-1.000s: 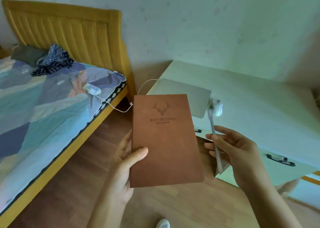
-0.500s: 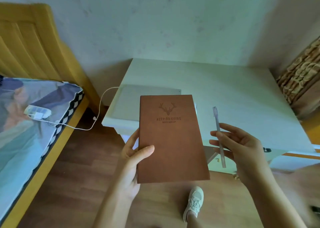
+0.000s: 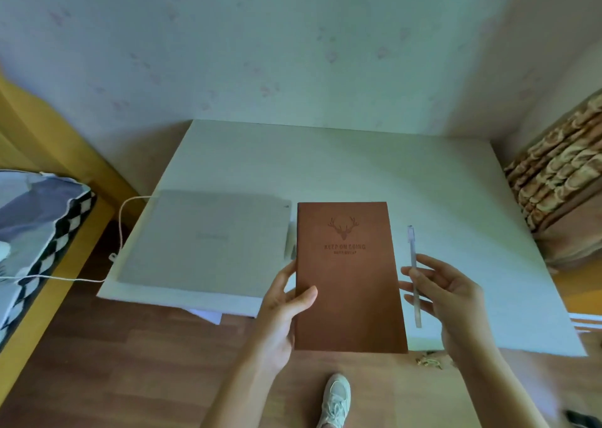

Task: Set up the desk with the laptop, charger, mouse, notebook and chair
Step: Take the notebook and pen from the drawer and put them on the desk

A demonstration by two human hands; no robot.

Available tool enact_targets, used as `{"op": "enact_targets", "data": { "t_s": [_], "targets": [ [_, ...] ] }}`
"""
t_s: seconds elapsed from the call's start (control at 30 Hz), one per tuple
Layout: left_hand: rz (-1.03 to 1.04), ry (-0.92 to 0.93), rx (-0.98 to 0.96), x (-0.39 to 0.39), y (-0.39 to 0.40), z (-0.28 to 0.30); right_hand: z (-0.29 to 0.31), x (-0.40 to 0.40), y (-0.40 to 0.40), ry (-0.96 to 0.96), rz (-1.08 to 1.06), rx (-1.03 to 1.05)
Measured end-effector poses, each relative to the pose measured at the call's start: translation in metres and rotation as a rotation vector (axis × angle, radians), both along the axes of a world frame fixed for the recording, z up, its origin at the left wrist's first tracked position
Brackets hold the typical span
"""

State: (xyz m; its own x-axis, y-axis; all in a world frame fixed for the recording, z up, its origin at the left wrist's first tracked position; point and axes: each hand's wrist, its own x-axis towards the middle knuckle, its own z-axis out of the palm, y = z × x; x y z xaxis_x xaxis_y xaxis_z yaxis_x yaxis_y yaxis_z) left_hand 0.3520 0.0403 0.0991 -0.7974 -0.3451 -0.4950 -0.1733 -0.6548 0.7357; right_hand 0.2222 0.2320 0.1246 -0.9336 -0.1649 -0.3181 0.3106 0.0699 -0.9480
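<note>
My left hand (image 3: 282,310) grips the left edge of a brown notebook (image 3: 350,284) with a deer emblem, held flat over the front edge of the white desk (image 3: 358,170). My right hand (image 3: 446,294) pinches a clear pen (image 3: 413,274) that points away from me, just right of the notebook. A closed grey laptop (image 3: 208,242) lies on the desk's left part. A white charger cable (image 3: 122,222) runs from the laptop's left side down and across to the bed. The mouse and the chair are not in view.
A bed (image 3: 39,232) with a yellow frame and patterned cover stands at the left. A patterned curtain (image 3: 560,180) hangs at the right. The floor is wood, and my white shoe (image 3: 335,398) is on it below the notebook. The wall rises behind the desk.
My view has swung right and closer, so the desk now lies straight ahead and the bed has slid to the left edge. Both hands with the notebook and pen now hover over the desk's front.
</note>
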Motion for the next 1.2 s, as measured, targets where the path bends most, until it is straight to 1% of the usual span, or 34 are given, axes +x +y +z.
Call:
{"op": "enact_targets", "data": {
  "t_s": [0.17, 0.3, 0.5, 0.67, 0.73, 0.77, 0.87, 0.93, 0.97, 1.03, 1.1, 1.17, 1.2],
  "targets": [
    [-0.061, -0.087, 0.034, -0.068, 0.009, -0.036, -0.048, -0.060, 0.018, -0.081, -0.076, 0.074],
    [-0.064, -0.146, 0.100, -0.111, 0.014, -0.062, -0.086, -0.095, 0.025, -0.163, -0.122, 0.141],
    [-0.084, -0.238, 0.147, -0.155, 0.014, -0.095, -0.113, -0.132, 0.018, -0.197, -0.148, 0.176],
    [-0.088, -0.296, 0.055, -0.176, 0.011, -0.121, -0.135, -0.153, 0.014, -0.177, -0.214, 0.240],
    [-0.099, -0.295, -0.020, -0.181, 0.012, -0.132, -0.143, -0.157, 0.014, -0.159, -0.232, 0.280],
    [-0.103, -0.295, -0.083, -0.184, 0.013, -0.136, -0.146, -0.158, 0.013, -0.148, -0.244, 0.297],
    [-0.126, -0.320, -0.377, -0.191, 0.019, -0.145, -0.156, -0.160, 0.014, -0.134, -0.260, 0.375],
    [-0.156, -0.350, -0.579, -0.192, 0.025, -0.149, -0.163, -0.160, 0.015, -0.071, -0.235, 0.476],
    [-0.175, -0.364, -0.710, -0.192, 0.028, -0.151, -0.165, -0.159, 0.016, -0.010, -0.205, 0.540],
    [-0.216, -0.365, -1.059, -0.188, 0.033, -0.154, -0.166, -0.155, 0.015, 0.128, -0.140, 0.655],
    [-0.336, -0.239, -1.393, -0.186, 0.034, -0.159, -0.165, -0.150, 0.014, 0.229, -0.076, 0.728],
    [-0.538, -0.090, -1.609, -0.184, 0.031, -0.168, -0.167, -0.145, 0.014, 0.316, 0.003, 0.794],
    [-0.626, -0.050, -1.692, -0.184, 0.029, -0.172, -0.169, -0.142, 0.014, 0.351, 0.058, 0.840]
  ]
}}
